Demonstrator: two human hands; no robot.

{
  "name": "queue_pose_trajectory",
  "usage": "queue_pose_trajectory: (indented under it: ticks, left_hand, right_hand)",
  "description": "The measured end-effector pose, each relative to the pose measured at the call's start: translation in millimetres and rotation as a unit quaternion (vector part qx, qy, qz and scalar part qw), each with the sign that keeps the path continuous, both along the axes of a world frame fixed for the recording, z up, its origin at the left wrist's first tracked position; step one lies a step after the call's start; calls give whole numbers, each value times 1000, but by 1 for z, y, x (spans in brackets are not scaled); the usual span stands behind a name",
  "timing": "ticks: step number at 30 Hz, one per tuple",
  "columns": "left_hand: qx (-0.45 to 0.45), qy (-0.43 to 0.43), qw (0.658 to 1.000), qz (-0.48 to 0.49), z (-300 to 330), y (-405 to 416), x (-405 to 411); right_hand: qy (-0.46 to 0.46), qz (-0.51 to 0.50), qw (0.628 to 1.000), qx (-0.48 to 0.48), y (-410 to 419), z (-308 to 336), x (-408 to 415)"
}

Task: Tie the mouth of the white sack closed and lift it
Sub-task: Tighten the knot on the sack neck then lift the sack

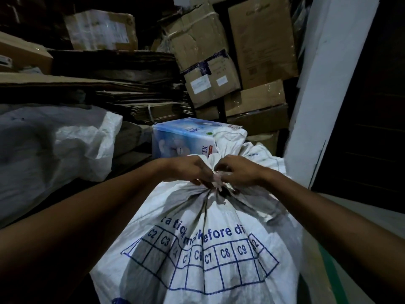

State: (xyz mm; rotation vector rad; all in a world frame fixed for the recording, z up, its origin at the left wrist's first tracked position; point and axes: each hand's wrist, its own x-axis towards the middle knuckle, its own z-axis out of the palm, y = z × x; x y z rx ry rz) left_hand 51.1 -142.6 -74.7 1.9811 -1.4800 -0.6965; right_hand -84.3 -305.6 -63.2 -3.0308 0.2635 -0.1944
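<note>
The white woven sack stands full in front of me, with a blue printed grid and letters on its near side. Its mouth is gathered into a bunched neck that sticks up behind my hands. A thin pale tie strip wraps the neck between my fingers. My left hand pinches the strip on the left of the neck. My right hand pinches it on the right. The two hands nearly touch. The knot itself is partly hidden by my fingers.
Another white sack lies to the left. A blue printed box sits just behind the sack. Flattened cardboard and stacked cartons fill the back. A white wall edge and a dark doorway stand at the right.
</note>
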Motion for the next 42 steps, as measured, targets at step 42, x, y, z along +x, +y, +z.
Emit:
queue_pose_trajectory:
  ticks: [42]
  left_hand:
    - [-157,56,985,55,-45,-30,0]
  right_hand:
    - [-92,14,996,14,-5,-57,-2]
